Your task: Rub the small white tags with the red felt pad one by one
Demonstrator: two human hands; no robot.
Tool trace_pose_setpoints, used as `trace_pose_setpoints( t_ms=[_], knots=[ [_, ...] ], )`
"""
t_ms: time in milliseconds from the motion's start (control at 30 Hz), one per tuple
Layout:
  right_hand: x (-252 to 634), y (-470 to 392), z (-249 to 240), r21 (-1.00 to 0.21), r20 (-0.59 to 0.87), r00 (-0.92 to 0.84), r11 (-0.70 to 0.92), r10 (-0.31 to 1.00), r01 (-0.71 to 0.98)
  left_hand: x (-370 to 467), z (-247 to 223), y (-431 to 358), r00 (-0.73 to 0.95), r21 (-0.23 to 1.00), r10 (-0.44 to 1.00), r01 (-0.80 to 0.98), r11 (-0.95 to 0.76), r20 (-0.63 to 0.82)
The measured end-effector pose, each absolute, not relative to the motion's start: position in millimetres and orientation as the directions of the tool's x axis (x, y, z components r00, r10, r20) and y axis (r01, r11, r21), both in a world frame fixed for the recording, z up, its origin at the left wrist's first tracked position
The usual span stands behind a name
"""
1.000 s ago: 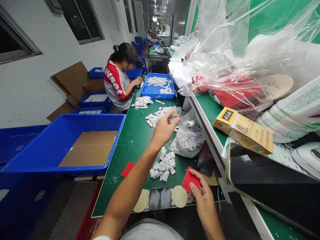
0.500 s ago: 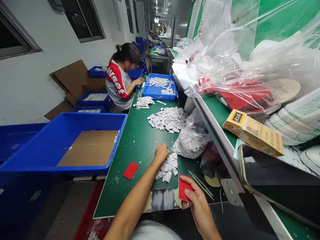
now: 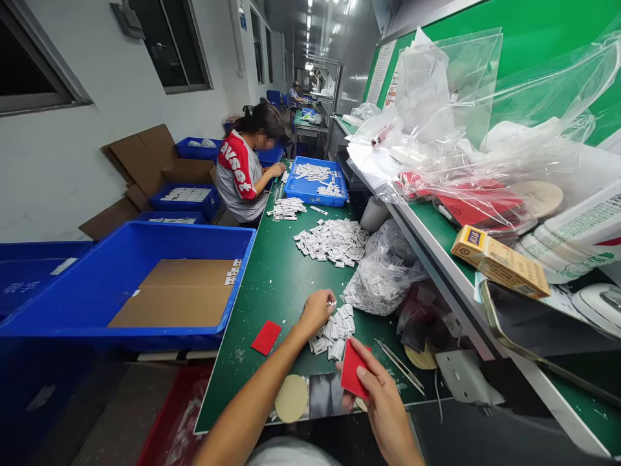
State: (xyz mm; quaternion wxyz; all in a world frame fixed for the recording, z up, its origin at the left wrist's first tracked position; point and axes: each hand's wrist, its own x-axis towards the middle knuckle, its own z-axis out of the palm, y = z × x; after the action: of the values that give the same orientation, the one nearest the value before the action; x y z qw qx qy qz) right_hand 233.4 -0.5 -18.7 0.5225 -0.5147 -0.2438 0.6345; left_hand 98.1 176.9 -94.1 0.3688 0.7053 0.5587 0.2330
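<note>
Red rectangular pad [image 3: 350,372], clamped between thumb and fingers of the right hand [image 3: 381,391], is just nearside of the heap of small white plastic pieces [image 3: 336,331], its long axis pointing away from the wearer, far end slightly rightward. Apart from it, the left hand [image 3: 316,310] pinches a white plastic bit [image 3: 332,303] at the heap's far-left edge.

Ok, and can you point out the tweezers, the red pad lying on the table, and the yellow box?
Tweezers [image 3: 400,367]: head view, middle of the metal arms.
Red pad [image 3: 266,338]: head view, centre of its top.
Yellow box [image 3: 504,262]: head view, middle of its printed side.
</note>
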Motion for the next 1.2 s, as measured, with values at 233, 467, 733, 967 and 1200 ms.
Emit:
trace_pose_setpoints(
  t_ms=[233,467,733,967,1200],
  knots=[
    [208.4,5.6,-4.6,-0.906,-0.26,0.213,-0.162,0.942,-0.391,30.0,-36.0,69.8,0.101,0.892,0.967,0.375,-0.253,0.233],
    [182.6,10.7,40.3,-0.998,-0.041,-0.126,-0.034,0.991,0.058,2.1,2.8,6.3,-0.091,0.781,0.84,0.433,-0.45,0.534],
    [170.5,30.8,54.8,-0.999,-0.002,0.003,-0.002,1.0,0.033,-4.7,6.2,-3.8,-0.254,0.765,0.749,0.429,-0.48,0.612],
    [167.6,22.9,61.9,-0.996,0.079,-0.068,0.082,0.995,0.041,-0.6,23.7,-6.9,-0.226,0.751,0.741,0.415,-0.514,0.632],
    [173.7,6.8,55.7,-0.998,0.016,0.042,0.019,0.999,-0.066,-1.8,22.7,-1.6,-0.263,0.797,0.778,0.406,-0.448,0.571]
  ],
)
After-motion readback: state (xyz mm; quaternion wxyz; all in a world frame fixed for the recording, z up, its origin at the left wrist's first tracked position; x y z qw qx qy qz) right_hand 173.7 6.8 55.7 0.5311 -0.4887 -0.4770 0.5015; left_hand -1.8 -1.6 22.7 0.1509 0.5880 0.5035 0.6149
